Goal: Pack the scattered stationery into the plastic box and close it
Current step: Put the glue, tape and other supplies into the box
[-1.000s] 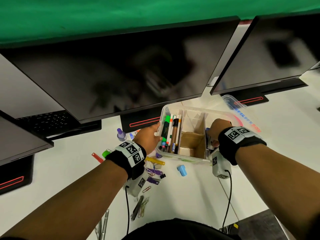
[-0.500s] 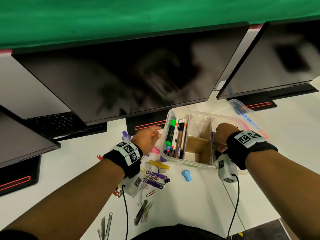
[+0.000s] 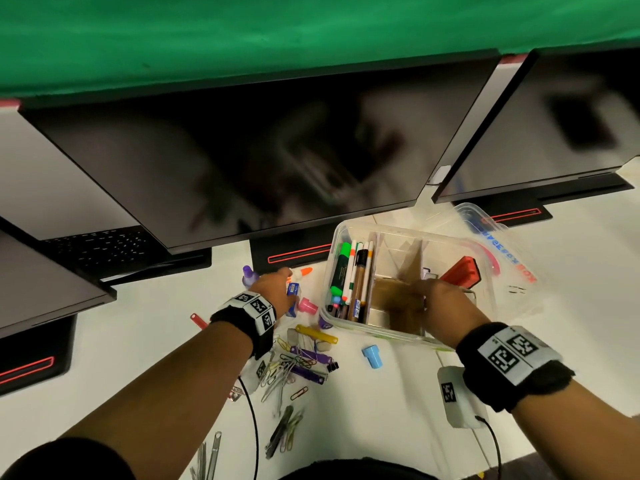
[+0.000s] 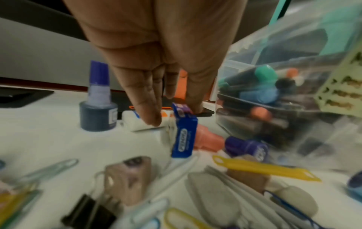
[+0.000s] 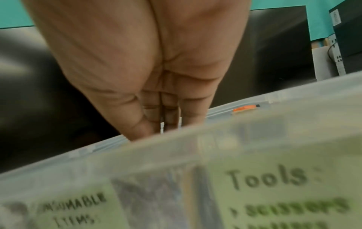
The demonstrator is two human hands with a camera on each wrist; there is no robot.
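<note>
A clear plastic box [image 3: 408, 233] stands open on the white desk, with pens [image 3: 349, 278] in its left compartment and a red item [image 3: 462, 271] in its right one. Its lid [image 3: 498, 244] leans behind it to the right. My left hand [image 3: 277, 289] is over loose items left of the box. In the left wrist view this hand [image 4: 174, 114] pinches the top of a small blue box [image 4: 184, 134] between thumb and fingers, next to a white eraser [image 4: 137, 122]. My right hand [image 3: 436, 299] reaches into the middle cardboard compartment. The box wall [image 5: 274, 139] hides its fingertips.
A purple ink bottle [image 3: 248, 274], a pink cap [image 3: 307, 305], a yellow tag [image 3: 317, 334], a light blue cap [image 3: 372, 356] and several paper clips [image 3: 280, 372] lie left of and in front of the box. Dark monitors [image 3: 259, 150] overhang the back of the desk.
My left hand left the box's left wall and moved left and down onto the loose items. My right hand shifted from the right compartment to the middle one, uncovering the red item.
</note>
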